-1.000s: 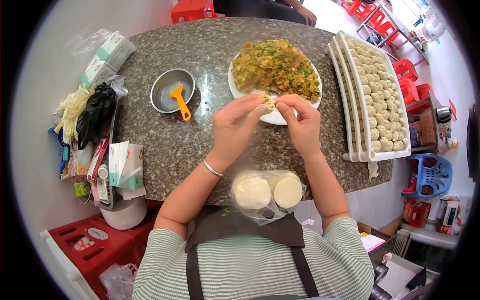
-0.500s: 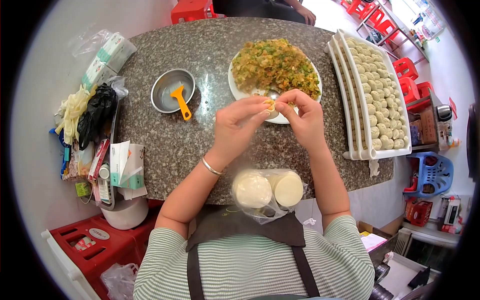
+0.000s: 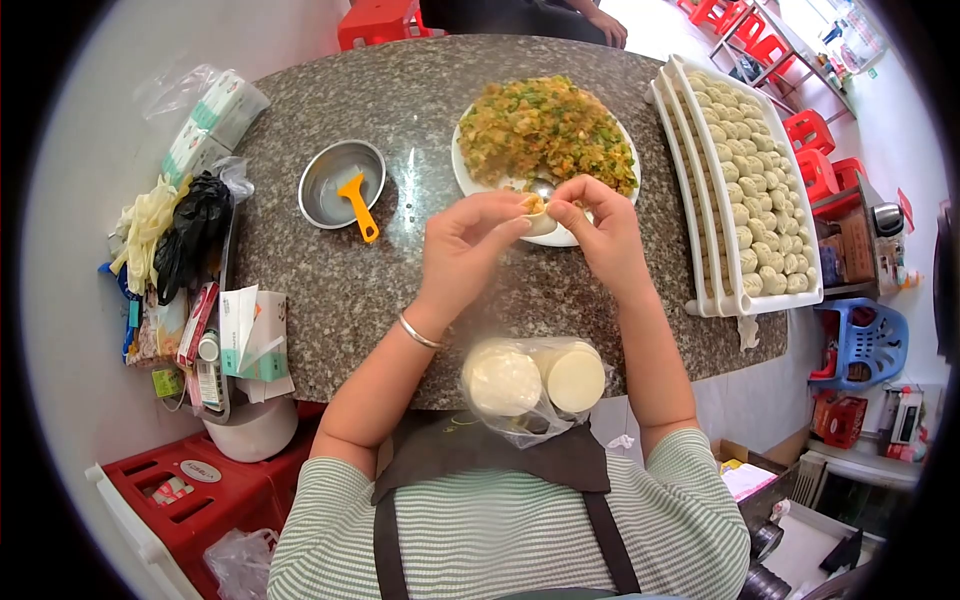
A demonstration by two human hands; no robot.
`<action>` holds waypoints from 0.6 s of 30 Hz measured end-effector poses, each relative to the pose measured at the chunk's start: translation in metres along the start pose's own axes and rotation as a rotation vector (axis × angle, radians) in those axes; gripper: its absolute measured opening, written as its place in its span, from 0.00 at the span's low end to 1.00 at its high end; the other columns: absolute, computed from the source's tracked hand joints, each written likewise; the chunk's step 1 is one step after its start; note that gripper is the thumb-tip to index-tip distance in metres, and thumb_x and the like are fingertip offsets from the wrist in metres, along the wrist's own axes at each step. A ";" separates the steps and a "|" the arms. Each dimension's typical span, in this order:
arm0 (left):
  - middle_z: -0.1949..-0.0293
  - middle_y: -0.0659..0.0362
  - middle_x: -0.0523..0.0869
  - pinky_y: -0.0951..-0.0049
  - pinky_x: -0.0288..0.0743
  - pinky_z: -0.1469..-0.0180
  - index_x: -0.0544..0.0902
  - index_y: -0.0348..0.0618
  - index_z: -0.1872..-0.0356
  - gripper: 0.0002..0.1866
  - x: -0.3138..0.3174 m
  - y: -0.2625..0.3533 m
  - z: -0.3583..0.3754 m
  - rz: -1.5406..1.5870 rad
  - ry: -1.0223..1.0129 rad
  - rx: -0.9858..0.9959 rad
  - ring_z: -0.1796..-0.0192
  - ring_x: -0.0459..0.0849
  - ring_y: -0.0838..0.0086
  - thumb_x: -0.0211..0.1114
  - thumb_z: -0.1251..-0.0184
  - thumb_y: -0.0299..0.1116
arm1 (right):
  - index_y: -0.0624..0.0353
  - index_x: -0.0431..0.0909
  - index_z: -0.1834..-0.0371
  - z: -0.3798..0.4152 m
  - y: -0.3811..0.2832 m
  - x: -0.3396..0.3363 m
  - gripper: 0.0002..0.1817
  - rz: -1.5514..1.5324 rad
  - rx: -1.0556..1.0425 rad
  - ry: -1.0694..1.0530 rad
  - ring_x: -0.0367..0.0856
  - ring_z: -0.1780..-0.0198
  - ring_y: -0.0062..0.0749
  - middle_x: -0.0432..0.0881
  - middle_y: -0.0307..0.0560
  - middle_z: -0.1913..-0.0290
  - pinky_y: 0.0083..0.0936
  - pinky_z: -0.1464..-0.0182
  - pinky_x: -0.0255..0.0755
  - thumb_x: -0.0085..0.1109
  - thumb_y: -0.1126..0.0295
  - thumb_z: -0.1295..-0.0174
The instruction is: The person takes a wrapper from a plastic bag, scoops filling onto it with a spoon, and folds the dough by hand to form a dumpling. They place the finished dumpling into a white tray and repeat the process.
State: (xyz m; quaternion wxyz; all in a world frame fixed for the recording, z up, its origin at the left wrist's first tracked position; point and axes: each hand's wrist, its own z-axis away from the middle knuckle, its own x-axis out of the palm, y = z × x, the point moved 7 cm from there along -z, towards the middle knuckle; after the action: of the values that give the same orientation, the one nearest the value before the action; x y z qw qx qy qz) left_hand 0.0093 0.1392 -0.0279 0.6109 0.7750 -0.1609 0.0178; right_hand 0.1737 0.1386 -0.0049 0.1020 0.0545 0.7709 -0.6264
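Between my two hands is a dumpling (image 3: pixel 538 219), a pale round wrapper with orange-green filling showing at its top. My left hand (image 3: pixel 470 245) supports it from the left, fingers and thumb closed on its edge. The thumb and fingers of my right hand (image 3: pixel 600 228) pinch its right rim. Just beyond them lies a white plate (image 3: pixel 462 165) heaped with chopped vegetable filling (image 3: pixel 545 125). A metal spoon (image 3: pixel 542 187) rests in the filling, partly hidden by my hands. Nearer my body, two stacks of round wrappers (image 3: pixel 505 380) sit in a clear plastic bag.
Stacked white trays (image 3: pixel 690 190) of pleated dumplings (image 3: pixel 765 200) stand at the right. A metal bowl (image 3: pixel 325 190) with a yellow-handled scraper (image 3: pixel 360 210) is on the left. Tissue packs (image 3: pixel 215 120), a black bag (image 3: pixel 195 235) and boxes line the left edge. Another person's hand (image 3: pixel 608 28) shows across the table.
My fingers have shifted slightly along the wrapper's rim, and more of the wrapper's pale side shows. My hands stay above the plate's near edge.
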 end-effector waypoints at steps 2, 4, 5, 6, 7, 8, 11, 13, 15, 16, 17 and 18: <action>0.53 0.53 0.86 0.74 0.79 0.47 0.86 0.34 0.58 0.07 0.005 0.006 0.000 -0.013 -0.035 0.024 0.51 0.85 0.74 0.67 0.37 0.21 | 0.65 0.80 0.64 0.000 -0.009 0.001 0.06 0.061 -0.055 -0.001 0.80 0.60 0.31 0.83 0.46 0.66 0.26 0.53 0.73 0.61 0.73 0.39; 0.53 0.53 0.87 0.74 0.80 0.48 0.86 0.35 0.59 0.07 0.006 0.007 0.001 -0.011 -0.032 0.016 0.52 0.85 0.74 0.67 0.37 0.22 | 0.65 0.80 0.65 0.001 -0.011 0.001 0.05 0.106 -0.109 0.006 0.80 0.60 0.32 0.83 0.46 0.66 0.26 0.53 0.73 0.61 0.73 0.39; 0.54 0.54 0.87 0.74 0.80 0.48 0.86 0.35 0.59 0.07 0.006 0.007 0.002 -0.008 -0.029 0.008 0.52 0.85 0.74 0.67 0.37 0.22 | 0.64 0.81 0.65 0.003 -0.013 0.002 0.05 0.150 -0.162 0.013 0.80 0.60 0.32 0.83 0.46 0.66 0.26 0.52 0.72 0.61 0.73 0.39; 0.54 0.54 0.87 0.74 0.80 0.48 0.86 0.35 0.59 0.07 0.007 0.006 0.003 -0.009 -0.031 0.007 0.52 0.85 0.74 0.67 0.37 0.22 | 0.64 0.81 0.65 0.003 -0.013 0.003 0.05 0.149 -0.161 0.014 0.80 0.60 0.32 0.83 0.46 0.66 0.26 0.52 0.72 0.61 0.73 0.39; 0.54 0.54 0.87 0.74 0.80 0.49 0.86 0.35 0.59 0.07 0.005 0.003 0.004 -0.018 0.003 -0.032 0.52 0.86 0.74 0.68 0.37 0.23 | 0.64 0.81 0.65 0.004 -0.014 0.003 0.05 0.182 -0.177 0.041 0.80 0.59 0.33 0.83 0.46 0.66 0.27 0.52 0.73 0.61 0.73 0.39; 0.55 0.54 0.87 0.74 0.81 0.49 0.86 0.36 0.59 0.06 0.003 0.000 0.004 -0.027 0.037 -0.069 0.52 0.86 0.74 0.68 0.37 0.23 | 0.64 0.81 0.66 0.005 -0.015 0.003 0.05 0.215 -0.194 0.067 0.81 0.59 0.35 0.83 0.47 0.65 0.27 0.51 0.73 0.61 0.73 0.39; 0.55 0.55 0.88 0.74 0.81 0.49 0.87 0.37 0.59 0.07 0.004 0.013 0.004 -0.151 0.091 -0.089 0.53 0.86 0.74 0.69 0.38 0.24 | 0.64 0.81 0.66 0.006 -0.019 0.004 0.05 0.299 -0.268 0.049 0.81 0.59 0.36 0.83 0.47 0.65 0.28 0.52 0.73 0.62 0.73 0.40; 0.55 0.55 0.88 0.74 0.81 0.49 0.87 0.37 0.59 0.08 0.003 0.013 0.002 -0.292 0.046 0.024 0.53 0.86 0.73 0.68 0.38 0.23 | 0.64 0.81 0.65 0.006 -0.020 0.003 0.05 0.307 -0.263 0.031 0.81 0.59 0.36 0.84 0.48 0.64 0.28 0.52 0.73 0.61 0.73 0.40; 0.55 0.54 0.88 0.75 0.81 0.49 0.87 0.37 0.58 0.08 0.006 0.013 0.001 -0.433 -0.003 0.134 0.53 0.87 0.73 0.68 0.38 0.22 | 0.64 0.81 0.65 0.007 -0.019 0.004 0.05 0.314 -0.255 0.015 0.81 0.58 0.35 0.84 0.48 0.64 0.27 0.52 0.73 0.61 0.73 0.39; 0.55 0.53 0.87 0.75 0.81 0.49 0.87 0.36 0.57 0.09 0.005 0.008 0.001 -0.317 0.002 0.108 0.53 0.86 0.72 0.67 0.38 0.22 | 0.64 0.81 0.65 0.007 -0.014 0.001 0.05 0.262 -0.207 0.051 0.81 0.58 0.34 0.84 0.47 0.64 0.27 0.52 0.73 0.61 0.73 0.39; 0.54 0.53 0.87 0.75 0.81 0.49 0.87 0.36 0.57 0.09 0.004 0.005 0.001 -0.200 0.007 0.082 0.53 0.86 0.72 0.67 0.39 0.21 | 0.64 0.81 0.65 0.006 -0.009 -0.001 0.05 0.210 -0.159 0.086 0.81 0.58 0.33 0.84 0.47 0.64 0.27 0.52 0.73 0.61 0.73 0.39; 0.54 0.53 0.87 0.75 0.81 0.49 0.87 0.36 0.57 0.09 0.004 0.005 0.001 -0.200 0.007 0.081 0.53 0.86 0.72 0.67 0.39 0.21 | 0.64 0.81 0.65 0.006 -0.008 -0.004 0.05 0.210 -0.158 0.086 0.81 0.58 0.33 0.84 0.47 0.64 0.27 0.52 0.73 0.61 0.73 0.39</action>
State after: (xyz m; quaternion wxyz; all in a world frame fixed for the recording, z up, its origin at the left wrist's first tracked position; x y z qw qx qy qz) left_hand 0.0112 0.1365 -0.0222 0.5782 0.8113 -0.0795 -0.0340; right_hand 0.1762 0.1315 0.0021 0.1376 0.1534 0.8117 -0.5465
